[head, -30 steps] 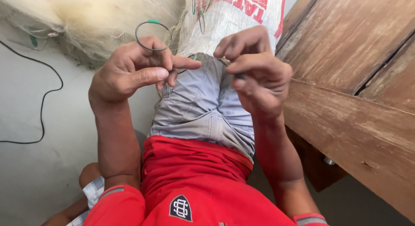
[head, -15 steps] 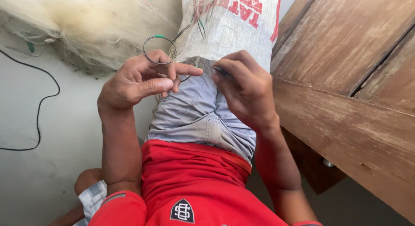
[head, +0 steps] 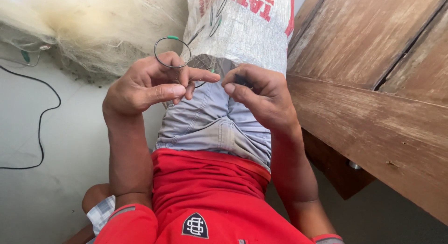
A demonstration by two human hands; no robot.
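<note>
My left hand [head: 149, 87] pinches fine pale netting and a thin dark wire ring [head: 171, 52] with a green sleeve, held above my lap. My right hand [head: 261, 97] is closed around a small dark tool [head: 242, 80] near the left fingertips. Both hands hover over my grey shorts [head: 212, 122]. A white woven sack [head: 242, 24] with red print lies across my legs just beyond the hands, with thin green and dark strands on it.
A heap of pale fishing net [head: 88, 29] lies on the grey floor [head: 56, 146] at the upper left. A black cable [head: 44, 118] curls along the left. Worn wooden planks [head: 373, 85] fill the right side, close to my right arm.
My right hand has turned and closed on the small dark tool, drawing slightly away from the left hand. The wire ring stays held in my left hand.
</note>
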